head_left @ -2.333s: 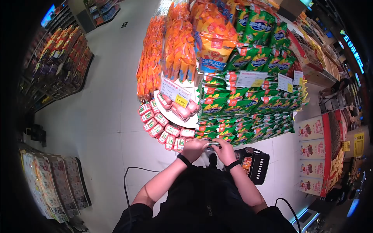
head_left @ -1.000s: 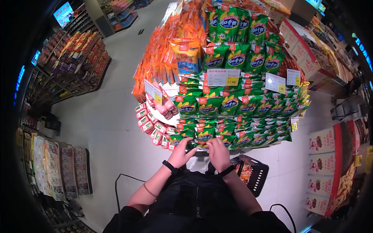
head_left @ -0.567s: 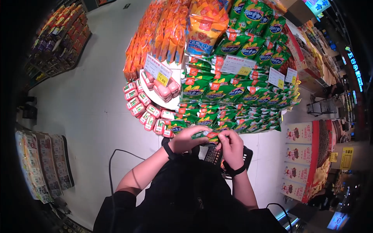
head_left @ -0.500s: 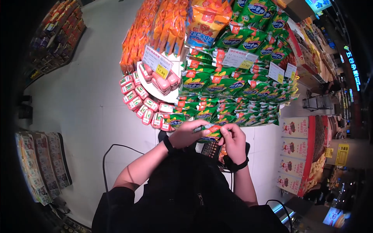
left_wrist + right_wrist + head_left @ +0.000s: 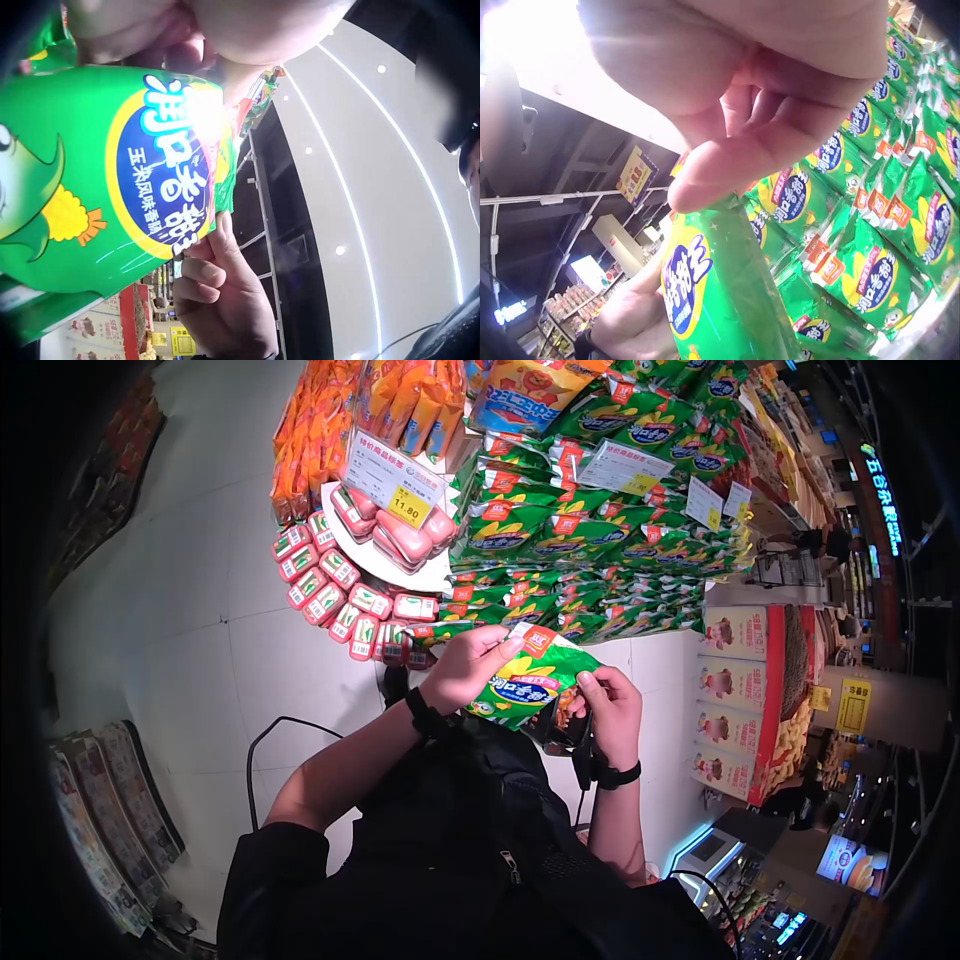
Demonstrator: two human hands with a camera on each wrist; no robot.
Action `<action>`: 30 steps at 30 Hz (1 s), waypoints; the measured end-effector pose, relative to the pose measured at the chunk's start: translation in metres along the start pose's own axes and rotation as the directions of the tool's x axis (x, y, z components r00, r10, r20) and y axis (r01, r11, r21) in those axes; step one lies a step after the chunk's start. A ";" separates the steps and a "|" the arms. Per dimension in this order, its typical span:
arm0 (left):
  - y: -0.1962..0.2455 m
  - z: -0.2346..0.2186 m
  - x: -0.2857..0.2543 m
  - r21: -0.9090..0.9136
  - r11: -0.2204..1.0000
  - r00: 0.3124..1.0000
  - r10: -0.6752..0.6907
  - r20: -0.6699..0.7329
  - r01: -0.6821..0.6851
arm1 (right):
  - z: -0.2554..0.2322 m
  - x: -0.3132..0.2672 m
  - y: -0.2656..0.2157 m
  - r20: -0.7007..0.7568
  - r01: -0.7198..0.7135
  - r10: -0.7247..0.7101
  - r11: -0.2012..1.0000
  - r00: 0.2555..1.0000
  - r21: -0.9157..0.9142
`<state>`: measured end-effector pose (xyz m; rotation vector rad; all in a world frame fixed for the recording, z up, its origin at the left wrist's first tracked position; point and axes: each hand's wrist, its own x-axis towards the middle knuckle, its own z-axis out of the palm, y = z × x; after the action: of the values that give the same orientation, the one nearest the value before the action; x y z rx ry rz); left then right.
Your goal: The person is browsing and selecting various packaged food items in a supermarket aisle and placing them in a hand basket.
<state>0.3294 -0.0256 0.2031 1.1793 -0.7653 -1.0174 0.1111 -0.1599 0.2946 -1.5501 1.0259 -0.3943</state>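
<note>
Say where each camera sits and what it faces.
Head: head-worn, facing forward and down at the green packet; left hand, right hand, forearms show.
Left wrist: worn there, facing the green packet's front and ceiling; left hand above, right hand below.
Right wrist: worn there, facing the packet and stacked packets; right hand above, left hand below.
Wrist views share the packet and both hands.

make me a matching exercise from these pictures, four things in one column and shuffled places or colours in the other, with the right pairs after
Column one:
1. green bag
2. price card marked 11.80
3. wristbands
4. printed cartons

Column two:
A. black
B. right side of the head view
C. by the pink packs
D. held by left hand and right hand

Right pairs:
1-D, 2-C, 3-A, 4-B
</note>
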 end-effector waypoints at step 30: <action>-0.077 -0.079 -0.035 0.756 0.654 0.944 0.240 -0.225 0.013 | 0.026 0.124 0.108 0.250 0.399 -0.314 0.776 0.916 -0.488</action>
<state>0.3694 0.0310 0.1107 1.9266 -1.0356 -0.3510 0.1575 -0.2332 0.1530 -2.2631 0.7404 -0.2481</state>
